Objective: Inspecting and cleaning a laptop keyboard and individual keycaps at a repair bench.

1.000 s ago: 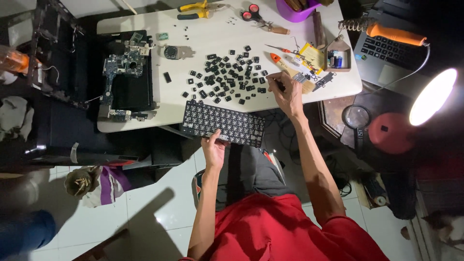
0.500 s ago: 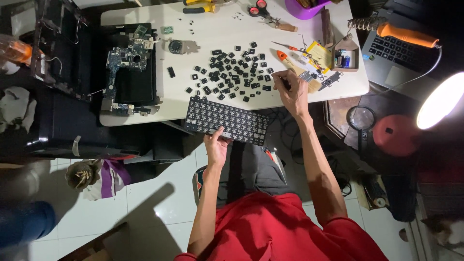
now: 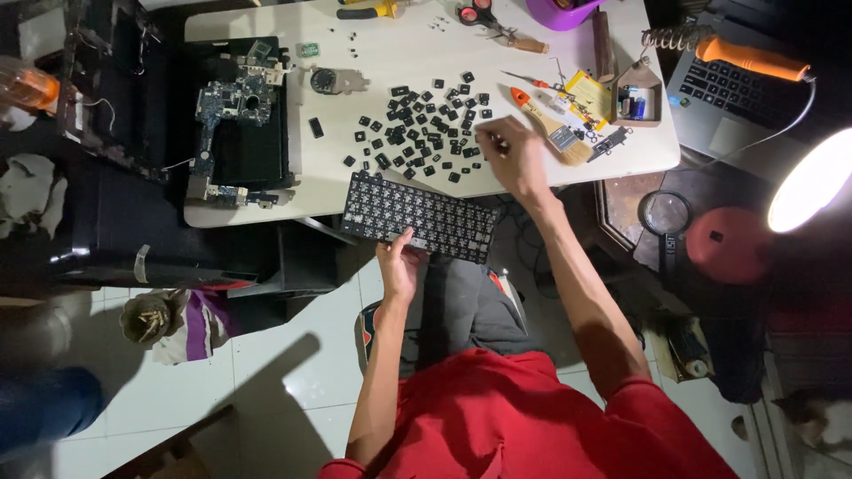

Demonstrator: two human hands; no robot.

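Note:
A black laptop keyboard frame [image 3: 419, 217] with its keys removed rests half over the near edge of the white table [image 3: 390, 191]. My left hand [image 3: 401, 263] grips its near edge from below. Several loose black keycaps [image 3: 415, 127] lie scattered on the table just beyond it. My right hand [image 3: 513, 151] reaches into the right side of that pile, fingers bent down onto the keycaps; whether it holds one is hidden.
An opened laptop base with a blue circuit board [image 3: 238, 120] lies at the table's left. A brush [image 3: 552, 129], small screwdrivers and a parts box [image 3: 635, 96] sit to the right. A lit lamp [image 3: 812, 182], a magnifier [image 3: 666, 213] and a second laptop [image 3: 728, 93] are at the right.
My right hand has moved left from the table's right edge near the brush into the keycap pile. The left hand stays on the keyboard frame.

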